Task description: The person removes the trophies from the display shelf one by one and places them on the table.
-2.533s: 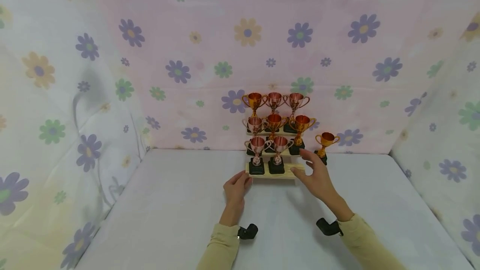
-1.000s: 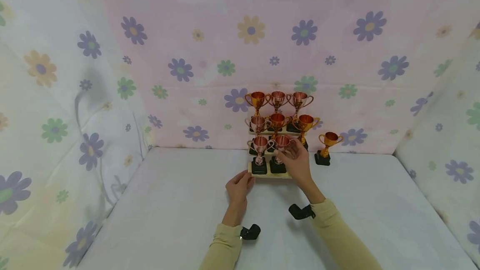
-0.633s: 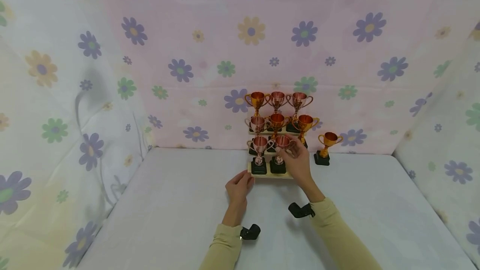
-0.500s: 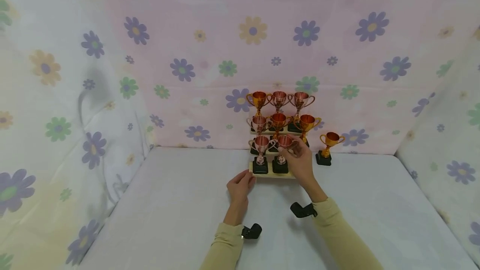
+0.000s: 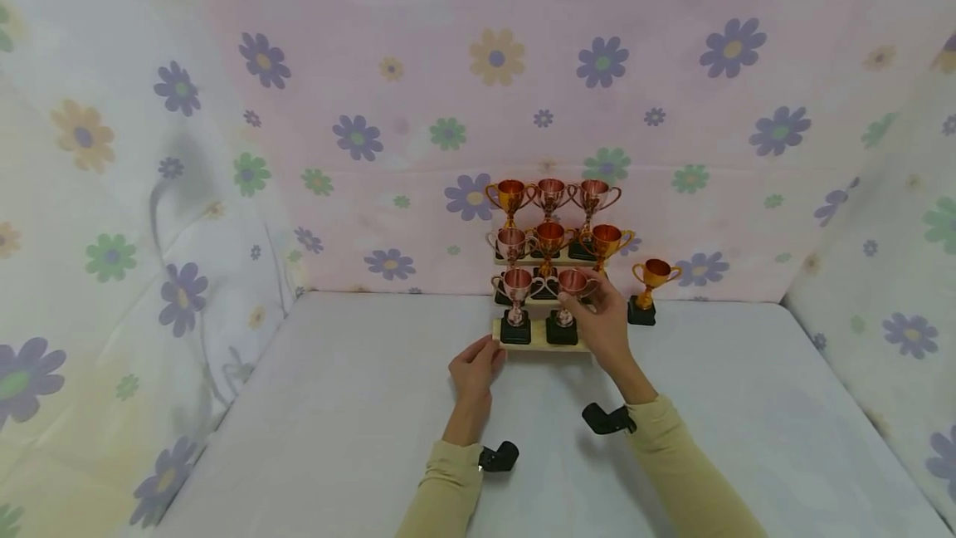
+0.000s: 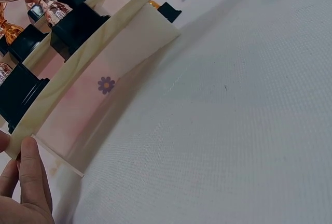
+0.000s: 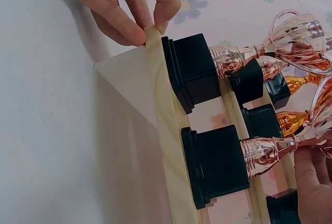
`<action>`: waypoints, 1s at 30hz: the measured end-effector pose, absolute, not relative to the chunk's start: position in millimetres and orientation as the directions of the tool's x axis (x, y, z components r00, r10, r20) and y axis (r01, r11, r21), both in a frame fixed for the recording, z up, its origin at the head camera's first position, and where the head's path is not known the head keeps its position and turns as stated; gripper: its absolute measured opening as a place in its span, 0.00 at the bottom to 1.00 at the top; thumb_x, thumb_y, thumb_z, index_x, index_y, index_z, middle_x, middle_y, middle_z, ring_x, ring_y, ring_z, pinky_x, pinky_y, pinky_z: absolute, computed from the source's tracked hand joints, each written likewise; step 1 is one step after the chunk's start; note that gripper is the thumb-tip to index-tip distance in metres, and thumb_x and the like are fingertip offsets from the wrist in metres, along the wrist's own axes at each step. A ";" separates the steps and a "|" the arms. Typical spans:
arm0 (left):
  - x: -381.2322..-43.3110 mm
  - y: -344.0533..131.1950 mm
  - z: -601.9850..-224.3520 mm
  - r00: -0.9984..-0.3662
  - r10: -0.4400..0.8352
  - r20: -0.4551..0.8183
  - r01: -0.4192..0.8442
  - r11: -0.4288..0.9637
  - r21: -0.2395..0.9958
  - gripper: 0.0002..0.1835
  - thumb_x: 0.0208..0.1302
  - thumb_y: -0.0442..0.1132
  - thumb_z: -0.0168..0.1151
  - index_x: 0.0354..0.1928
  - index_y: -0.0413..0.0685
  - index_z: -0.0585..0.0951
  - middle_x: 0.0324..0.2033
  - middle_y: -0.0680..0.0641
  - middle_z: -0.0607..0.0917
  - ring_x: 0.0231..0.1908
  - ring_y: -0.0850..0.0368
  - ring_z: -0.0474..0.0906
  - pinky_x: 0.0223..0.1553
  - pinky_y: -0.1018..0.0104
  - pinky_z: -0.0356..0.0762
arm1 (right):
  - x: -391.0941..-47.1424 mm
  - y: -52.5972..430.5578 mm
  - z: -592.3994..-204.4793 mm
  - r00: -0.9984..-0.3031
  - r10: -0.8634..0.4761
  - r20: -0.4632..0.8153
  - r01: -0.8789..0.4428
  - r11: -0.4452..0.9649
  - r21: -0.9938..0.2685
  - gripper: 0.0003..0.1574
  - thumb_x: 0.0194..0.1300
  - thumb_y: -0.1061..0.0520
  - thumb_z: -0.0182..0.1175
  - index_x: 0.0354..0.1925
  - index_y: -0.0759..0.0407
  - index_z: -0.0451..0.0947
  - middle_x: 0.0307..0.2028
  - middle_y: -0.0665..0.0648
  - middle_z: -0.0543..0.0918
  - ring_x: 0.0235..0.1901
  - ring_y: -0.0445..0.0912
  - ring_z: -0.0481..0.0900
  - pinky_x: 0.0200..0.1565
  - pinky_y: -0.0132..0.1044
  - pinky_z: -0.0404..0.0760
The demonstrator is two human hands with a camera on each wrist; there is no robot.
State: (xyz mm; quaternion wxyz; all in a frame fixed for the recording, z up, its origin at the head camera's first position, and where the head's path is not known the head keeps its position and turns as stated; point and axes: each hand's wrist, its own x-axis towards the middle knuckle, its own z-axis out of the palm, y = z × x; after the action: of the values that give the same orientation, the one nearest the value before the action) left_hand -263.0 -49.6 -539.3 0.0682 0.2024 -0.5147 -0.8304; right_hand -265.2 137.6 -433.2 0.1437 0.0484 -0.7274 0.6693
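Note:
In the head view, a three-tier wooden stand holds several small two-handled trophies on black bases. My left hand pinches the left end of its lowest board, which the left wrist view also shows between thumb and fingers. On that board stand two rose-gold trophies, a left one and a right one. My right hand holds the right one by its cup, fingers behind and thumb in front; its black base looks in contact with the board. The fingers are partly hidden behind the cup.
On the upper tiers are gold trophies and rose-gold trophies. One gold trophy stands on the white tabletop right of the stand, near the flowered back cloth.
My right hand has come from the stand's right side to the right rose-gold trophy and taken hold of it. The trophy has shifted slightly right along the board. The left hand stays put.

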 end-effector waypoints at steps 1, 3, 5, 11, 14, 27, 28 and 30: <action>-263.3 -49.4 -539.2 -0.909 -0.321 -0.264 -0.095 -0.459 0.883 0.16 0.65 0.28 0.65 0.53 0.26 0.82 0.43 0.39 0.85 0.36 0.58 0.86 0.45 0.66 0.88 | -265.0 138.0 -432.8 -0.954 0.123 0.273 -0.263 0.096 -0.960 0.31 0.67 0.66 0.66 0.66 0.68 0.71 0.47 0.57 0.74 0.43 0.43 0.74 0.44 0.20 0.81; -264.2 -49.0 -539.8 -0.908 -0.321 -0.269 -0.099 -0.460 0.882 0.15 0.65 0.28 0.65 0.52 0.27 0.82 0.42 0.39 0.85 0.36 0.58 0.86 0.45 0.66 0.88 | -267.9 140.4 -436.8 -0.953 0.127 0.275 -0.266 0.085 -0.960 0.31 0.67 0.67 0.66 0.67 0.68 0.71 0.47 0.58 0.74 0.44 0.43 0.75 0.45 0.20 0.81; -264.7 -48.4 -540.8 -0.907 -0.325 -0.267 -0.095 -0.459 0.883 0.15 0.65 0.28 0.65 0.52 0.26 0.82 0.42 0.39 0.86 0.36 0.58 0.86 0.45 0.66 0.88 | -271.6 143.7 -442.6 -0.951 0.131 0.281 -0.274 0.072 -0.959 0.31 0.67 0.67 0.66 0.67 0.68 0.71 0.49 0.59 0.75 0.44 0.43 0.75 0.46 0.20 0.81; -265.2 -47.1 -542.8 -0.907 -0.333 -0.259 -0.083 -0.462 0.883 0.15 0.65 0.27 0.63 0.52 0.25 0.82 0.41 0.39 0.86 0.35 0.58 0.86 0.45 0.64 0.88 | -278.0 155.7 -458.6 -0.931 0.161 0.329 -0.323 0.059 -0.944 0.32 0.66 0.65 0.68 0.66 0.64 0.73 0.52 0.59 0.76 0.47 0.42 0.77 0.48 0.21 0.81; -264.6 -47.0 -541.5 -0.903 -0.341 -0.260 -0.082 -0.457 0.886 0.15 0.65 0.27 0.64 0.52 0.25 0.82 0.41 0.39 0.86 0.35 0.58 0.86 0.45 0.64 0.88 | -275.7 161.8 -460.7 -0.919 0.181 0.351 -0.349 0.046 -0.936 0.31 0.65 0.66 0.68 0.65 0.65 0.73 0.53 0.56 0.78 0.49 0.39 0.79 0.49 0.22 0.82; -264.5 -46.7 -540.2 -0.899 -0.337 -0.282 -0.109 -0.451 0.886 0.15 0.65 0.28 0.64 0.52 0.27 0.82 0.44 0.38 0.86 0.35 0.58 0.86 0.45 0.65 0.88 | -250.4 224.1 -462.9 -0.875 0.245 0.418 -0.433 -0.008 -0.901 0.31 0.62 0.76 0.64 0.63 0.74 0.71 0.49 0.49 0.82 0.49 0.38 0.82 0.49 0.22 0.83; -264.2 -47.0 -539.6 -0.899 -0.338 -0.277 -0.106 -0.446 0.889 0.15 0.66 0.28 0.64 0.53 0.27 0.82 0.44 0.38 0.86 0.36 0.58 0.86 0.45 0.65 0.88 | -247.4 229.9 -462.8 -0.875 0.251 0.413 -0.426 0.004 -0.905 0.31 0.62 0.76 0.65 0.63 0.74 0.72 0.48 0.49 0.82 0.49 0.38 0.82 0.49 0.22 0.82; -263.7 -46.8 -539.3 -0.900 -0.339 -0.273 -0.105 -0.440 0.892 0.15 0.66 0.28 0.64 0.52 0.27 0.82 0.44 0.37 0.85 0.36 0.58 0.86 0.46 0.64 0.88 | -241.4 242.0 -463.0 -0.878 0.265 0.399 -0.410 0.017 -0.912 0.30 0.62 0.75 0.65 0.63 0.71 0.73 0.46 0.50 0.82 0.48 0.38 0.82 0.50 0.22 0.82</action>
State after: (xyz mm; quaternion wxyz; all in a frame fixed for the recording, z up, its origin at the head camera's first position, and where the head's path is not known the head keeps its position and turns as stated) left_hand -263.7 -46.8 -539.3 0.0712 0.2117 -0.5246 -0.8216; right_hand -241.4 242.0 -463.0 0.2411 0.0540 -0.6712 0.6989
